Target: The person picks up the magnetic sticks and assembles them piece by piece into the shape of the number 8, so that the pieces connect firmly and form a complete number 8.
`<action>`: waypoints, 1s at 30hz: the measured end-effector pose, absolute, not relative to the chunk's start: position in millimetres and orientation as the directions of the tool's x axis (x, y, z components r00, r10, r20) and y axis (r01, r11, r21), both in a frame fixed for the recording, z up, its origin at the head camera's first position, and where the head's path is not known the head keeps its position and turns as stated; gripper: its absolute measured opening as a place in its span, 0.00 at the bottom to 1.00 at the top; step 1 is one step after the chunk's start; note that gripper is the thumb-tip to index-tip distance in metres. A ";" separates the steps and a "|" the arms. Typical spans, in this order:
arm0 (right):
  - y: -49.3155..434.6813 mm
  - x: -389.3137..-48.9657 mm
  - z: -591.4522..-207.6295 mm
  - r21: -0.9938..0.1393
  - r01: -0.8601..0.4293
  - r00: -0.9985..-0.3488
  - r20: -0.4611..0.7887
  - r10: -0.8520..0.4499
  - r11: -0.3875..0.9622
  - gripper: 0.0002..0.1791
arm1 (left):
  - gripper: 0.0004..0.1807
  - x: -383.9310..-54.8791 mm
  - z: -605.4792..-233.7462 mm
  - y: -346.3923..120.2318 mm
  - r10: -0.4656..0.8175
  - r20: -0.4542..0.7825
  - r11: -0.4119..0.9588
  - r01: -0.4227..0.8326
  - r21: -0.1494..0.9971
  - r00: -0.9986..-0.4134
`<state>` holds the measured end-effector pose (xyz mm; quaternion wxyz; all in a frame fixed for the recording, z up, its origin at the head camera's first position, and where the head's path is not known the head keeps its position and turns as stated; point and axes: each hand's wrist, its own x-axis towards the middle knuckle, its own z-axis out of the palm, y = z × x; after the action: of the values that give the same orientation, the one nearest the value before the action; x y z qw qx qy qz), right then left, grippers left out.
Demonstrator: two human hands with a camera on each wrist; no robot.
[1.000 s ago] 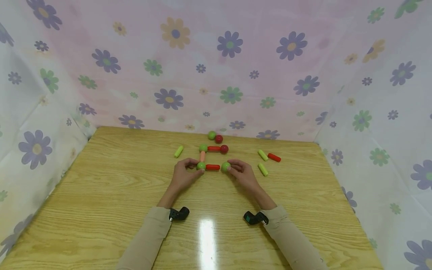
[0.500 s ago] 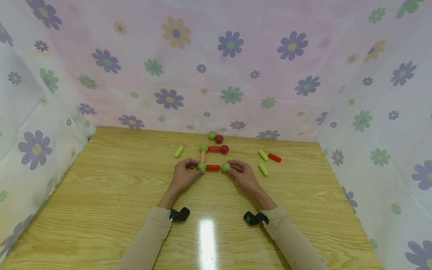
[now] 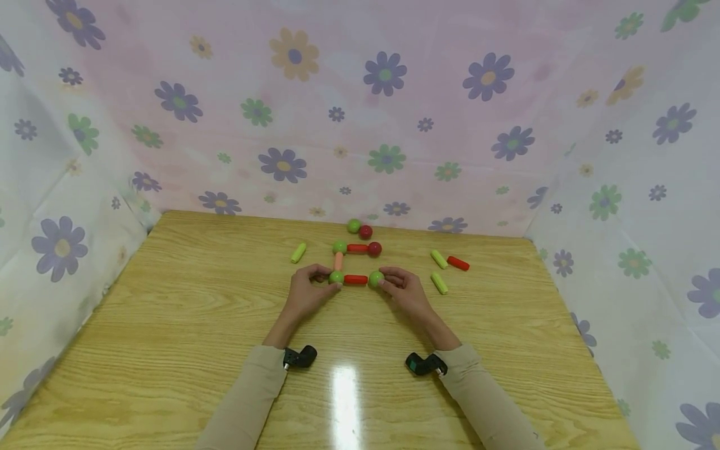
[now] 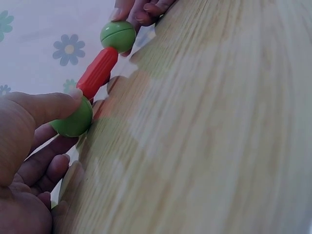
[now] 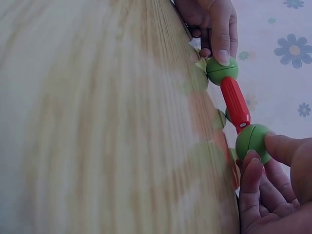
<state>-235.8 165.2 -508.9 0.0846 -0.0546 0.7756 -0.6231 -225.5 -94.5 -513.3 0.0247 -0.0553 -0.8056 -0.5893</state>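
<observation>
My left hand (image 3: 308, 290) pinches a green ball (image 3: 336, 277) between thumb and fingers. From that ball a red stick (image 3: 355, 279) runs right. Its free end lies close to a second green ball (image 3: 376, 278), pinched by my right hand (image 3: 406, 292). In the right wrist view the stick's end face (image 5: 243, 125) shows beside this ball; I cannot tell whether they touch. A salmon stick (image 3: 338, 262) joins the left ball to another green ball (image 3: 340, 248) behind it. From there a red stick (image 3: 357, 248) leads to a dark red ball (image 3: 374, 249).
Behind the joined pieces sit a loose green ball (image 3: 354, 225) and a dark red ball (image 3: 365, 232). A yellow-green stick (image 3: 299, 253) lies at left. At right are two yellow-green sticks (image 3: 439, 283) and a red stick (image 3: 458, 263). Flowered cloth (image 3: 360, 125) surrounds the wooden table (image 3: 225, 300).
</observation>
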 end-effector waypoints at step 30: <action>173.9 -237.9 -500.7 -0.985 0.034 -0.986 -0.061 -0.156 0.169 0.18 | 0.15 -225.6 -512.8 -94.2 0.065 0.111 0.297 0.126 0.947 -0.992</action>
<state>-237.9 173.9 -500.7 0.0739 -0.0403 0.7611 -0.6431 -225.6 -94.2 -512.8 0.0256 -0.0593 -0.8049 -0.5899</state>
